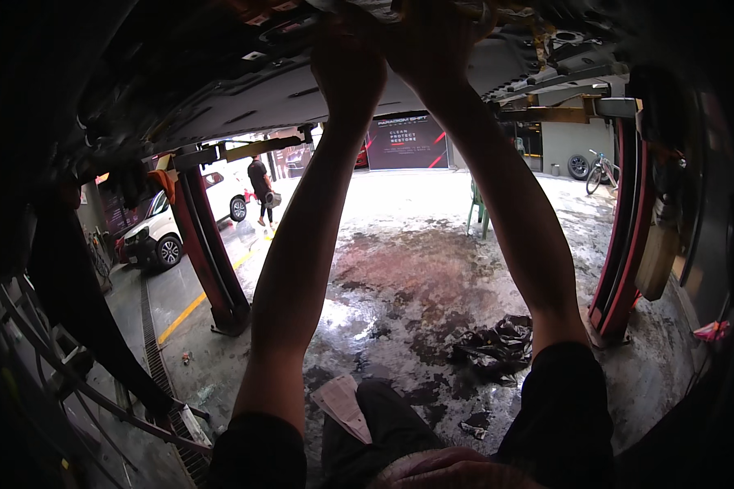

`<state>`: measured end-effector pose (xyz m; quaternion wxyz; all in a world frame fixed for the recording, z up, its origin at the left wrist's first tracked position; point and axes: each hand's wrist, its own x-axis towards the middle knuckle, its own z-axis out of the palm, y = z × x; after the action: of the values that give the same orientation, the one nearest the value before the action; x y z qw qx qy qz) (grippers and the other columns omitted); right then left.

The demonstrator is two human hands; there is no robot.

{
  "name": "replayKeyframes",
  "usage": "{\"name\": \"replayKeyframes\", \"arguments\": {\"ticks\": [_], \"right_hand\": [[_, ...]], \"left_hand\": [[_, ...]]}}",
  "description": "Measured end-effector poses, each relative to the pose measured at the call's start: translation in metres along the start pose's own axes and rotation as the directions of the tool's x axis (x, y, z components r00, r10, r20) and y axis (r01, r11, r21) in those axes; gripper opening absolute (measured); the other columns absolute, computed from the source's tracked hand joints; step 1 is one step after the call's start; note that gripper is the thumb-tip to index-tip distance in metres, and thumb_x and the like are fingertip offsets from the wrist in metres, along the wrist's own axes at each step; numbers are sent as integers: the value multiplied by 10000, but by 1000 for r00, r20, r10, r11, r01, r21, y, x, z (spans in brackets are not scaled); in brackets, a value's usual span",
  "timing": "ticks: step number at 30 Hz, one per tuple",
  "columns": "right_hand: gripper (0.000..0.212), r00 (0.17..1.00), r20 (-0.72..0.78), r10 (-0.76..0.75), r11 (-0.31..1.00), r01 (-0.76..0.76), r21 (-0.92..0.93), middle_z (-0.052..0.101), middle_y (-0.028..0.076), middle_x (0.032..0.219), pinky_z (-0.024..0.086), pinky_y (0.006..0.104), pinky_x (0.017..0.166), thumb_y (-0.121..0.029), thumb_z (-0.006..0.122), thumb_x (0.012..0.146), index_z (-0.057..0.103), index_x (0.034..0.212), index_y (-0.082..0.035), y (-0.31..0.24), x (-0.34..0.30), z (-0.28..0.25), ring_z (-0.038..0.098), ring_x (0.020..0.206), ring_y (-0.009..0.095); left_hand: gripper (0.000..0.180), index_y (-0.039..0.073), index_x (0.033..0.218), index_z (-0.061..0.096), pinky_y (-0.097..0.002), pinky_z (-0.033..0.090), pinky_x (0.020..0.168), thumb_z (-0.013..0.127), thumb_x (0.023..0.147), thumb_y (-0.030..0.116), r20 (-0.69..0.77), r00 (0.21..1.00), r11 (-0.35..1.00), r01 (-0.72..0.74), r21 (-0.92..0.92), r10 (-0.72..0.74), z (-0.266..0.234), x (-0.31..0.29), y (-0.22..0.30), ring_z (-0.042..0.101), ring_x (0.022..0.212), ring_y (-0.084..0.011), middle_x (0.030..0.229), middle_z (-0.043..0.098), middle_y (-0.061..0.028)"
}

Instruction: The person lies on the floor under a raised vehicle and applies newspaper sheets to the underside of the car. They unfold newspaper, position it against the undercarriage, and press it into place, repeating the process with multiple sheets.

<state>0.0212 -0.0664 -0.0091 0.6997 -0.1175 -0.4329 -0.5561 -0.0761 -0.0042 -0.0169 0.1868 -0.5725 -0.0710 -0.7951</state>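
Both my arms reach up to the dark underside of a raised car [277,106], which spans the top of the head view. My left hand [349,69] is closed near the middle of the underbody, its knuckles deep in shadow. Right beside it, my right hand [432,49] also looks closed, pressed up among the parts there. Whatever the fingers grip is too dark to make out. A smooth grey panel of the underbody lies behind my wrists, with metal parts and brackets [546,45] to the right.
Red lift posts stand left [208,244] and right [616,236]. A black plastic bag [497,346] lies on the stained wet floor [400,269]. Beyond are a green chair [476,205], a white vehicle [159,224], a walking person [260,187] and a bicycle [602,174]. A floor drain grate [156,359] runs at left.
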Motion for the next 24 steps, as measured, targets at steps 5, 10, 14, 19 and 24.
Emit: {"name": "replayKeyframes", "arguments": {"ticks": [5,10,14,19,24], "right_hand": [[616,1000,0,24,999,-24,-30,745,64,821,559,428,609,-486,842,789,596,1191,-90,-4,6,30,737,708,290],[512,995,-79,-60,995,67,80,685,64,783,522,424,583,-364,860,801,600,1145,-89,4,10,25,697,684,279],[477,993,115,-32,972,4,233,637,74,793,504,410,616,-355,864,797,610,1095,-83,2,3,8,666,691,284],[412,899,416,139,887,-300,351,542,-19,631,405,229,498,-355,581,1032,590,1395,-161,15,-37,-43,499,500,57],[658,558,735,385,727,-674,131,531,9,683,382,244,451,-222,438,989,298,1629,-168,-32,-85,-125,436,505,67]], "left_hand": [[254,14,1187,635,-389,571,832,640,946,96,-183,937,953,-303,-10,296,-26,-13,2,708,956,-251,999,705,-118],[502,-5,1486,410,-464,478,1031,511,1057,235,-85,995,952,-80,-296,57,-25,-10,52,566,1252,-359,1407,518,-218],[558,-4,1554,377,-478,401,1114,479,1055,225,25,993,982,119,-149,-117,-25,-7,39,493,1342,-379,1467,460,-229],[639,6,1582,335,-459,370,1186,534,989,139,-114,970,973,-221,-67,213,-22,-2,26,424,1432,-409,1599,357,-237],[584,58,1527,392,-404,465,1081,599,983,118,-122,988,925,-133,-357,95,-63,-42,36,541,1306,-297,1489,492,-178]]}}
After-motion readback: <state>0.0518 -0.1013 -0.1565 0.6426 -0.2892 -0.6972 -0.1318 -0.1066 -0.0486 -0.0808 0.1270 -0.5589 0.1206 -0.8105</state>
